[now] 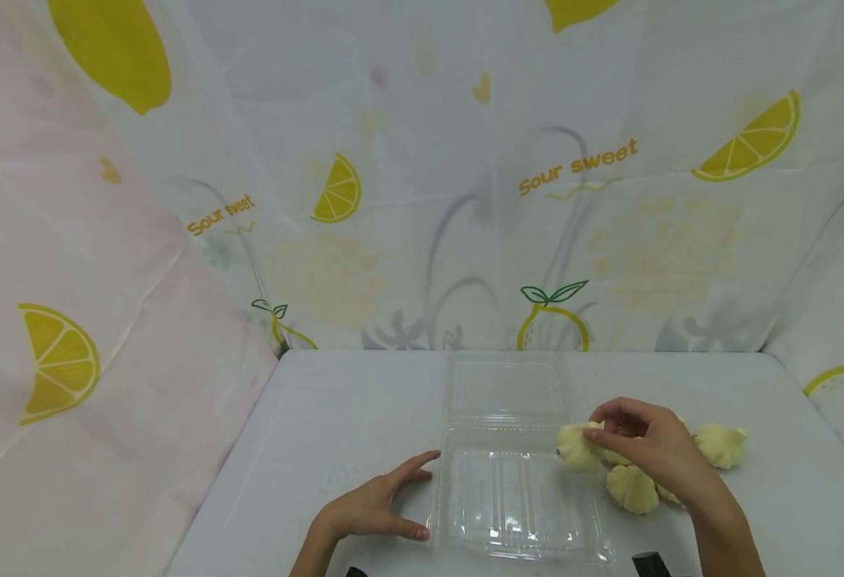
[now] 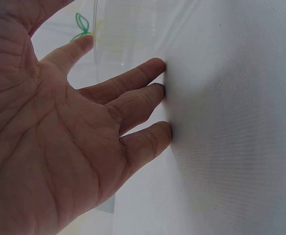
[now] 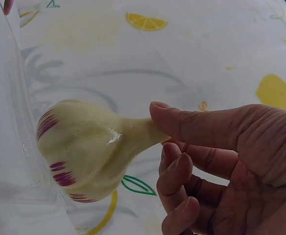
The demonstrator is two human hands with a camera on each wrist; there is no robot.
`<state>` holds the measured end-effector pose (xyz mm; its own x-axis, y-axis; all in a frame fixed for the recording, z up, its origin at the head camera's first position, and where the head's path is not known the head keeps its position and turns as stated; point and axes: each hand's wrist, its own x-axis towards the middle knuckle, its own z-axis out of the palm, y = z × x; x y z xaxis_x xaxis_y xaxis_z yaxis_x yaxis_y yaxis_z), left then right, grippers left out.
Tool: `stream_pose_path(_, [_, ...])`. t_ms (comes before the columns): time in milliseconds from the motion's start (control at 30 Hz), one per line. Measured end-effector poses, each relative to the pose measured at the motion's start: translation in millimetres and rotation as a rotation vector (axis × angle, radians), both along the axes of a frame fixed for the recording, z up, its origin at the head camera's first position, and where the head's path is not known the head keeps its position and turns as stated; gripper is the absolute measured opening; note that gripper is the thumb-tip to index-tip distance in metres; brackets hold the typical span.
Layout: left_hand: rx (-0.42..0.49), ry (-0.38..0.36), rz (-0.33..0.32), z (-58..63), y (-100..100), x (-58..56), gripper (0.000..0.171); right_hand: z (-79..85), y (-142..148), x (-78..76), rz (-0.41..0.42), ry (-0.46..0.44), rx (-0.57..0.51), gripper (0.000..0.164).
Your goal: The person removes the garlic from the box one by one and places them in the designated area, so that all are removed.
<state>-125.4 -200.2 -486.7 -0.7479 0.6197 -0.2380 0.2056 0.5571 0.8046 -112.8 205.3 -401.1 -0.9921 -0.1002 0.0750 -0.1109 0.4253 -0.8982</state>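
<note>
My right hand (image 1: 656, 445) pinches a garlic bulb (image 3: 79, 147) by its stem between thumb and fingers. The bulb is pale cream with purple streaks, and it hangs over the right edge of a clear plastic clamshell box (image 1: 515, 553). The box lies on the table with its lid (image 1: 508, 389) folded back, away from me. At the box's left side is my left hand (image 1: 374, 505), thumb and fingers spread, holding nothing. In the left wrist view, several fingertips (image 2: 160, 129) of that hand rest on the white tabletop.
More garlic bulbs (image 1: 632, 489) lie on the white table (image 1: 284, 433) to the right of the box, partly hidden by my right hand. Another bulb (image 1: 720, 445) sits farther right. A lemon-print cloth (image 1: 407, 264) stands behind the table. Two dark objects (image 1: 650, 563) poke in at the bottom edge.
</note>
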Motion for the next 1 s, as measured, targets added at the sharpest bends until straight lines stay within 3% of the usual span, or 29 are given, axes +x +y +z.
stream_pose_path(367, [-0.023, 0.012, 0.011, 3.4, 1, 2.9, 0.096, 1.9, 29, 4.1, -0.03, 0.031, 0.064, 0.017])
stream_pose_path(1000, [-0.002, 0.024, 0.001, 0.6, 0, 2.1, 0.096, 1.1, 76, 13.0, -0.093, -0.073, 0.139, 0.025])
